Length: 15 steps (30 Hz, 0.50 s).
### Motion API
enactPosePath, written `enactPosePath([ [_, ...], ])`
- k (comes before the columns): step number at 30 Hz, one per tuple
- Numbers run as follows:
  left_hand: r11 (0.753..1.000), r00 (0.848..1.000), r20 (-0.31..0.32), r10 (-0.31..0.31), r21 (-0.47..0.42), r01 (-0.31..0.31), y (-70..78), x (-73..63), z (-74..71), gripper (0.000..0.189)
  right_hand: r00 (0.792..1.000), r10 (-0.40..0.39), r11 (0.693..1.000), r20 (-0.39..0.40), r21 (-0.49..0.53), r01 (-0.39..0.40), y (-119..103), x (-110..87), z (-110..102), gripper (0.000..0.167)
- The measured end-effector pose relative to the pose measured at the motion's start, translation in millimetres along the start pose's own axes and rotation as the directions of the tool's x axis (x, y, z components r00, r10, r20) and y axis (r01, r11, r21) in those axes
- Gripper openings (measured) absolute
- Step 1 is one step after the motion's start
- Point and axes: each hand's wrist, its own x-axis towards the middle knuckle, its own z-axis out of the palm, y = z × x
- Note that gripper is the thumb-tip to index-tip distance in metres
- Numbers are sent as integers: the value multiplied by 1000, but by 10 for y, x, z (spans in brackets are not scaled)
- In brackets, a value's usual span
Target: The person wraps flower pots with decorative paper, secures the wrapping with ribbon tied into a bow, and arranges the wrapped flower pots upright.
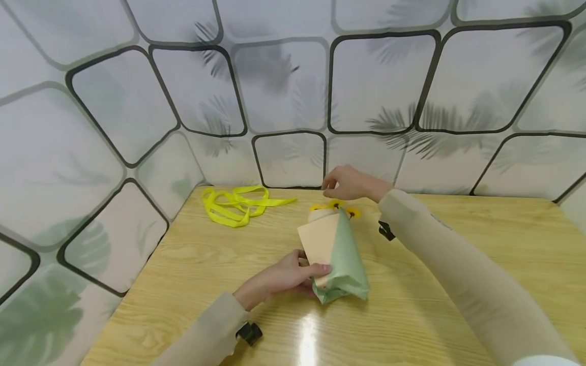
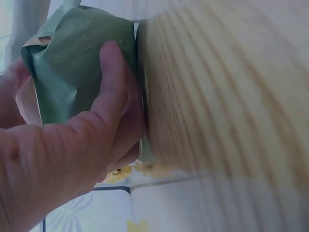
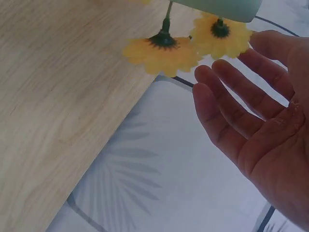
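Note:
A small bouquet wrapped in green paper [image 1: 350, 254] with a peach panel [image 1: 320, 238] lies on the table, its yellow flowers [image 1: 336, 204] pointing away from me. My left hand [image 1: 293, 274] grips the wrapped lower end, thumb on top over the peach paper and fingers underneath. In the left wrist view, the fingers [image 2: 112, 72] bend round the green wrapping [image 2: 77, 72]. Just past the blossoms hovers my right hand [image 1: 350, 183], holding nothing. Seen from the right wrist, its relaxed fingertips [image 3: 205, 77] are right beside one yellow flower [image 3: 222, 36].
A loose heap of bright yellow ribbon [image 1: 229, 218] lies at the back left of the wooden table [image 1: 183, 284]. Behind the table's far edge stands a backdrop [image 1: 288, 91] printed with dark outlines and leaves.

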Motion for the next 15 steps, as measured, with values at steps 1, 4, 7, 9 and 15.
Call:
enactPosePath([
  [1, 1000, 1000, -3, 11, 2, -11, -3, 5, 9, 77, 1000, 6, 1000, -16, 0, -6, -10, -35, -6, 26],
  [4, 999, 999, -16, 39, 20, -39, -4, 37, 36, 78, 996, -18, 1000, -84, 4, 19, -91, -215, -5, 26],
  [7, 998, 998, -21, 59, 39, -58, -3, 71, 56, 76, 981, -109, 994, -160, 9, 111, -238, -525, 52, 24],
  [9, 997, 998, -19, 59, 41, -59, 3, 85, 56, 76, 964, -181, 983, -193, 5, 186, -337, -776, 141, 22],
  [15, 996, 998, 30, 64, 53, -65, 28, 72, 13, 74, 923, -290, 957, -252, -68, 282, -515, -1429, 570, 32],
])
